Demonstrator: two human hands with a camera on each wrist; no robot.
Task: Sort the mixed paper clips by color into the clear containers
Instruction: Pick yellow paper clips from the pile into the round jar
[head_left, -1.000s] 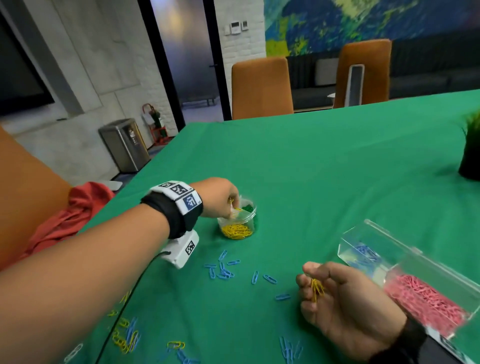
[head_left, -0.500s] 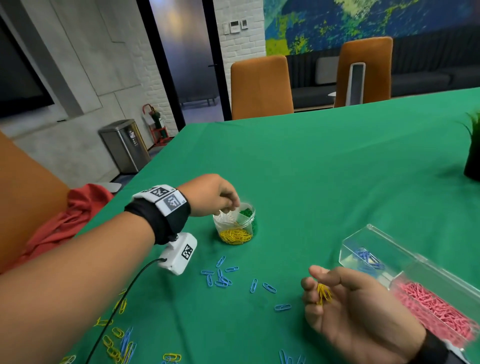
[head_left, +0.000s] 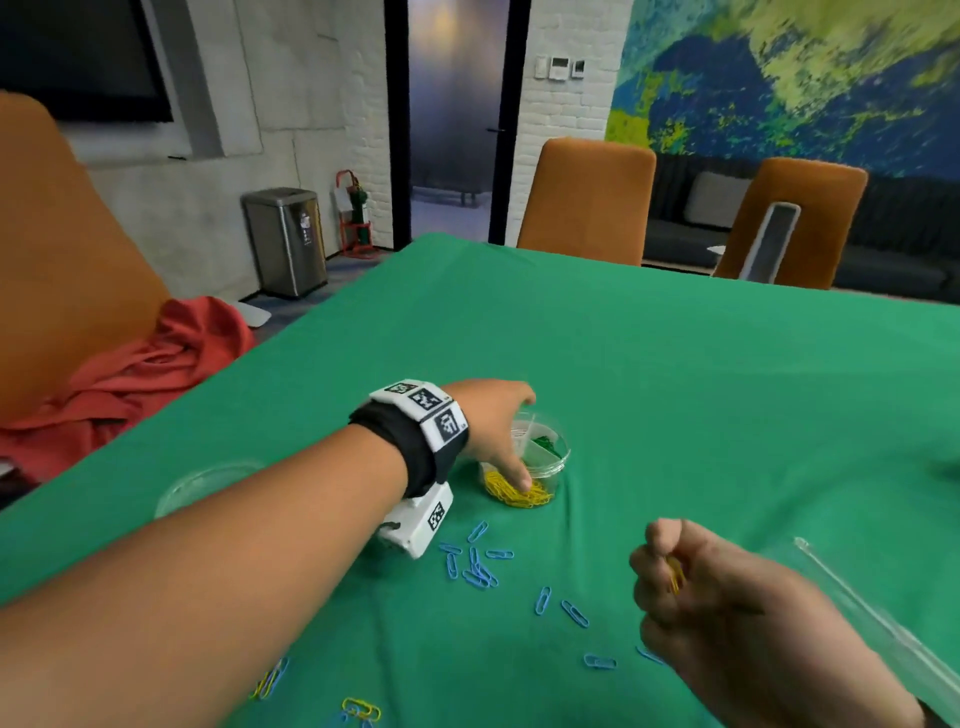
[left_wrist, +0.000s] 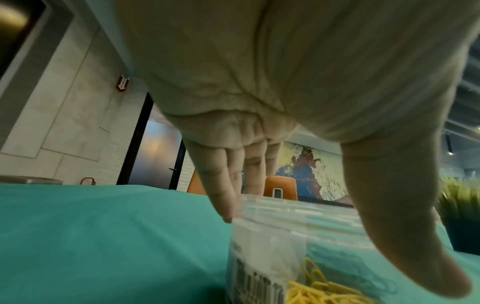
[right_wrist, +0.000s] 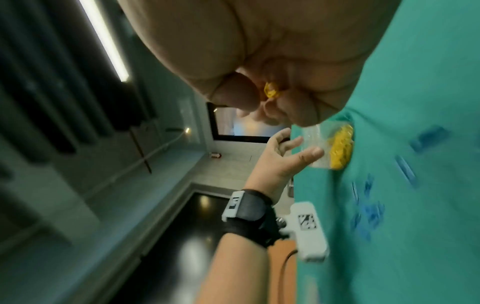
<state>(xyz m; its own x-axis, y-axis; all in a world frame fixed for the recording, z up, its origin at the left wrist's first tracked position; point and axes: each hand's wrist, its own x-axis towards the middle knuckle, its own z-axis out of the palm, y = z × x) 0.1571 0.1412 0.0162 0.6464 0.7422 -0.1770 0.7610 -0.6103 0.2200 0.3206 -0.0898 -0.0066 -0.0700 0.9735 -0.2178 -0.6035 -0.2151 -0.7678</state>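
Note:
A round clear divided container (head_left: 558, 460) stands on the green table, with yellow clips (head_left: 519, 496) in its near section and green ones behind. My left hand (head_left: 511, 441) grips it, thumb on the near wall and fingers over the far rim. The left wrist view shows the same hold: the left hand (left_wrist: 335, 246) straddles the container (left_wrist: 267, 246) above the yellow clips (left_wrist: 317, 288). My right hand (head_left: 660, 561) is curled round a small bunch of yellow clips (head_left: 675, 574), low over the table to the right; the bunch of yellow clips (right_wrist: 271, 92) also shows in the right wrist view.
Loose blue clips (head_left: 475, 566) lie between my hands. A few yellow and blue clips (head_left: 358, 709) lie near the front edge. A clear rectangular box (head_left: 872, 623) is at the right edge. A clear lid (head_left: 208, 483) lies at the left. A red cloth (head_left: 130, 374) hangs on a chair.
My left hand has come down from above the round container and now grips its sides. My right hand has curled tighter round the yellow clips. The head view has turned left.

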